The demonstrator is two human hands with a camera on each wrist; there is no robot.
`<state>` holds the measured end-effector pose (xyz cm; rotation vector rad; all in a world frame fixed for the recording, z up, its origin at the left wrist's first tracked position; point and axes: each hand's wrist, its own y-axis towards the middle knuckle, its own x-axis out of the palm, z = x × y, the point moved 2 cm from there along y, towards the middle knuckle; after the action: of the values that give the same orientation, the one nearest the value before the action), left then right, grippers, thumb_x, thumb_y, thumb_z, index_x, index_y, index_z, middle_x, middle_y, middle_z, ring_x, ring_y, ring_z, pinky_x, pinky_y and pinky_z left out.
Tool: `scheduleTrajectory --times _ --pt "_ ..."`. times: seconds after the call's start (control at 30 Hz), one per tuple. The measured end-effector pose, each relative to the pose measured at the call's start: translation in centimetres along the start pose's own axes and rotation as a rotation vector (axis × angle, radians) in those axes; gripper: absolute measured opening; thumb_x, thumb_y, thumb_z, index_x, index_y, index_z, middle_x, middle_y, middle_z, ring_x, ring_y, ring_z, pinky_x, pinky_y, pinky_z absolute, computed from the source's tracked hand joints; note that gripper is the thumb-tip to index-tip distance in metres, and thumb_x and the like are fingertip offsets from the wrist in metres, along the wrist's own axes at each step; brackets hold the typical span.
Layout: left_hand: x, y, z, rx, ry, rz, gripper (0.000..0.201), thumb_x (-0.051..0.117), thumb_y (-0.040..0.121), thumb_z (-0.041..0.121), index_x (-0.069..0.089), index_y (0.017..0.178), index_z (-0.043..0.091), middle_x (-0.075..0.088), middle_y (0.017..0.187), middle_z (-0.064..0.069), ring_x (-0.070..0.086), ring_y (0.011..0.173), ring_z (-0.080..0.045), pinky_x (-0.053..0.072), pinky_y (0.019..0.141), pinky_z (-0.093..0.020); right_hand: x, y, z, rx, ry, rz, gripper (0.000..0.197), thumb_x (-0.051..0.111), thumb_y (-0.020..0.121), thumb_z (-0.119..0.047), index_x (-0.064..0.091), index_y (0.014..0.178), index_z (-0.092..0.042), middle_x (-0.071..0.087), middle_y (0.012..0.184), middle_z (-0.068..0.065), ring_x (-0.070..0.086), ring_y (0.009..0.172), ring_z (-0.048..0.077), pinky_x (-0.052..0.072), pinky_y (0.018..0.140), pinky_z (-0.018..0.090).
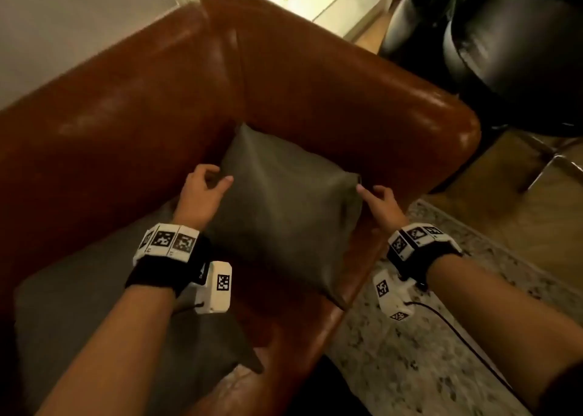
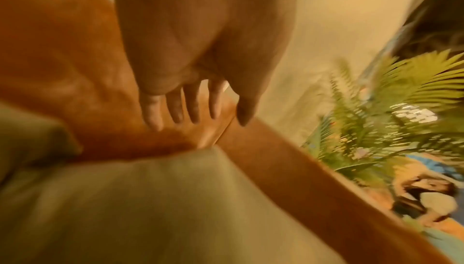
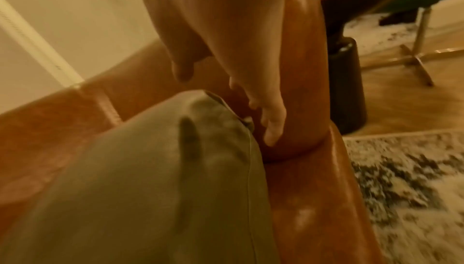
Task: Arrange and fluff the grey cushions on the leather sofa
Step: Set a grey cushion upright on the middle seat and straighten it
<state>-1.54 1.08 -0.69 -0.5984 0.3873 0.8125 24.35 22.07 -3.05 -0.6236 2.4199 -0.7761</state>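
Note:
A grey cushion (image 1: 284, 207) stands on one corner in the angle of the brown leather sofa (image 1: 126, 125), leaning against the backrest and armrest (image 1: 378, 106). My left hand (image 1: 205, 185) is at its left corner with the thumb by the fabric; in the left wrist view its fingers (image 2: 185, 105) are straight and hold nothing above the cushion (image 2: 150, 198). My right hand (image 1: 378, 198) is at the right corner, its fingers (image 3: 271, 121) hanging relaxed beside the cushion (image 3: 150, 189). A second grey cushion (image 1: 79, 305) lies flat on the seat under my left forearm.
A black chair (image 1: 520, 53) with metal legs (image 1: 552, 163) stands right of the armrest. A speckled rug (image 1: 410, 352) covers the floor in front of the sofa. A green plant (image 2: 401, 99) in a black pot (image 3: 349, 89) stands beyond the armrest.

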Motion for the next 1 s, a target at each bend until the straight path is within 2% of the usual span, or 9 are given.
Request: scheduleTrajectory --times 0.1,0.23,0.33,0.47,0.53,0.63,0.8,0.9,1.0 --pt "2.4 3.0 -2.1 -0.148 0.087 -0.044 0.083 0.060 0.079 0.063 0.028 0.146 0.027 0.028 0.153 -0.009 0.027 0.139 -0.034 0.025 0.113 -0.052 1.5 2.7 0.8 0.093 0.138 -0.051 0.089 0.060 0.087 -0.057 0.013 0.155 -0.024 0.024 0.159 0.007 0.031 0.142 0.031 0.032 0.107 0.041" --pt "5.6 4.4 -5.4 -0.276 0.139 -0.100 0.115 0.062 0.062 0.079 0.007 0.151 0.031 0.012 0.160 -0.006 0.010 0.145 -0.035 0.012 0.117 -0.053 4.0 4.9 3.4 0.224 0.381 -0.158 0.109 0.075 0.066 -0.067 0.011 0.151 -0.044 0.031 0.156 0.003 0.036 0.138 0.036 0.032 0.109 0.062" --pt "6.2 4.9 -5.9 -0.315 0.162 -0.032 0.120 0.070 0.065 0.068 0.000 0.152 0.025 0.012 0.159 -0.009 0.011 0.145 -0.036 0.013 0.116 -0.051 4.5 5.3 4.1 0.180 0.454 -0.130 0.091 0.077 0.069 -0.058 0.033 0.146 -0.037 0.046 0.146 -0.001 0.048 0.128 0.030 0.038 0.106 0.059" --pt "5.0 5.6 -6.1 -0.354 -0.082 -0.076 0.138 0.065 0.041 0.088 0.001 0.150 0.033 0.015 0.160 -0.004 0.019 0.144 -0.033 0.021 0.115 -0.054 4.7 2.0 5.2 0.025 0.613 -0.132 0.039 0.077 0.079 -0.035 0.062 0.112 -0.021 0.066 0.125 0.003 0.064 0.113 0.023 0.049 0.100 0.045" --pt "4.4 4.8 -5.8 -0.332 -0.174 -0.106 0.133 0.062 0.041 0.091 0.007 0.149 0.038 0.019 0.158 -0.001 0.025 0.142 -0.030 0.025 0.114 -0.053 4.3 -0.5 5.9 -0.071 0.646 -0.138 0.037 0.081 0.073 -0.034 0.057 0.094 -0.014 0.068 0.119 0.006 0.065 0.112 0.026 0.048 0.101 0.048" --pt "3.8 3.3 -5.8 -0.237 -0.304 -0.154 0.114 0.063 0.055 0.079 0.016 0.148 0.034 0.036 0.149 0.001 0.040 0.132 -0.022 0.030 0.112 -0.045 2.6 -3.5 6.4 -0.223 0.532 -0.139 0.042 0.087 0.060 -0.040 0.056 0.083 -0.022 0.069 0.112 0.001 0.066 0.109 0.021 0.054 0.092 0.041" --pt "3.8 4.1 -7.2 -0.215 -0.201 -0.307 0.112 0.074 0.049 0.077 0.034 0.143 0.032 0.047 0.140 0.008 0.048 0.128 -0.019 0.036 0.108 -0.046 1.0 -2.2 7.0 -0.167 0.333 -0.129 0.043 0.084 0.062 -0.033 0.061 0.097 -0.025 0.068 0.113 -0.004 0.064 0.112 0.022 0.054 0.090 0.040" --pt "4.0 5.7 -5.0 -0.125 -0.303 -0.235 0.101 0.075 0.055 0.073 0.034 0.142 0.040 0.041 0.144 0.008 0.044 0.130 -0.015 0.034 0.110 -0.042 -0.4 -1.8 6.0 -0.186 0.401 -0.075 0.072 0.092 0.051 -0.045 0.058 0.114 -0.032 0.061 0.125 -0.005 0.060 0.117 0.022 0.052 0.093 0.039" --pt "3.8 7.0 -1.1 -0.091 -0.426 -0.133 0.106 0.071 0.052 0.078 0.034 0.142 0.037 0.046 0.143 0.004 0.049 0.127 -0.017 0.036 0.109 -0.043 -1.4 -1.0 3.9 -0.271 0.547 -0.020 0.075 0.082 0.068 -0.045 0.040 0.130 -0.046 0.039 0.144 -0.011 0.047 0.128 0.017 0.046 0.101 0.044"
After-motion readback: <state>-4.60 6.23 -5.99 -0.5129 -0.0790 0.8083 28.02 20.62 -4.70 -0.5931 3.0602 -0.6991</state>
